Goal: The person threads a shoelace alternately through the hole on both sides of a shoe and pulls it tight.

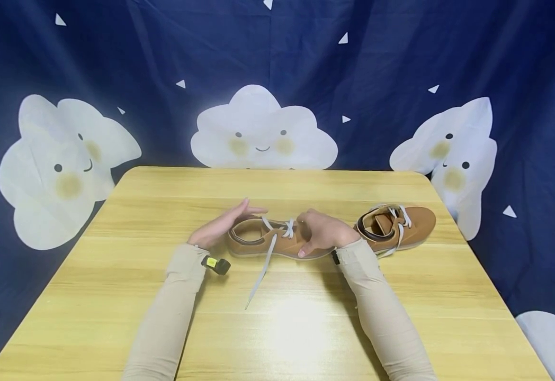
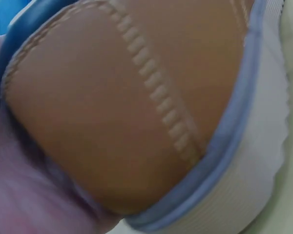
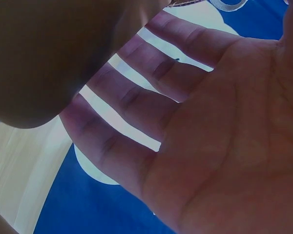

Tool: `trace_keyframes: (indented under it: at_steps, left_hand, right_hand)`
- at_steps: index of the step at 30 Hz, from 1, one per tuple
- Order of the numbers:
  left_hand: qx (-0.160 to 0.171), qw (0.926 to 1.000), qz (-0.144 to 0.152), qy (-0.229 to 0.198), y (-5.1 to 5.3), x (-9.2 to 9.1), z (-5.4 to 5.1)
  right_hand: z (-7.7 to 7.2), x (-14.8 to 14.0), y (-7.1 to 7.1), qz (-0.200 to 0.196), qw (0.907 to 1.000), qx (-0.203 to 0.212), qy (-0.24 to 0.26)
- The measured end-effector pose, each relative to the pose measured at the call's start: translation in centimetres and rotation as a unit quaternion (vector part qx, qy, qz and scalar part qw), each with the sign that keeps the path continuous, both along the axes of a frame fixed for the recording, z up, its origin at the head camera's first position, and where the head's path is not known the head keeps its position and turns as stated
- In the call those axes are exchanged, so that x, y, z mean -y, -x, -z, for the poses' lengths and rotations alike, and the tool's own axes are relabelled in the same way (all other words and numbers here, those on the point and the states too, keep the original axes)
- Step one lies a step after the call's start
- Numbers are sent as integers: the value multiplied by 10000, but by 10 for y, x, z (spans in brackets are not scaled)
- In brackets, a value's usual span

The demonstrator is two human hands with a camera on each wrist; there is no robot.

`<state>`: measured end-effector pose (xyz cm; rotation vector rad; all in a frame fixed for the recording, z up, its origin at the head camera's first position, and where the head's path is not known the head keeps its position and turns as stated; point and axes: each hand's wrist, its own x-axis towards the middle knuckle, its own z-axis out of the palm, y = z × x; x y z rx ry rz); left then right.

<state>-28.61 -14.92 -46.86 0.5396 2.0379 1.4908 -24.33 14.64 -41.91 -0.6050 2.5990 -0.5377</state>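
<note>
A brown lace-up shoe lies sideways on the table, its toe to the right. At its heel, my left hand touches the shoe with fingers extended along the far side. Up close, the left wrist view shows the stitched heel against that hand's skin. My right hand holds the toe end, thumb on the near side and fingers over the far side. In the right wrist view its spread fingertips meet the shoe's dark underlit toe. A grey-white lace trails from the shoe toward the near edge.
A second brown shoe with a tied lace stands just right of my right hand, toe pointing right. The wooden table ends at a dark blue curtain printed with white clouds.
</note>
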Motion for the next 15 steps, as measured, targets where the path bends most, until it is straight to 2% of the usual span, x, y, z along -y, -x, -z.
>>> trace_keyframes:
  at_steps: [5, 9, 15]
  left_hand:
    - [23, 9997, -77, -226, -1, -2, 2]
    - [-57, 9976, -170, -664, 0, -3, 1]
    - [32, 9892, -221, -1449, 0, -3, -10]
  right_hand:
    - [0, 0, 0, -36, 10000, -14, 14]
    - [1, 0, 0, -45, 10000, -14, 23]
    - [0, 0, 0, -70, 9999, -13, 109]
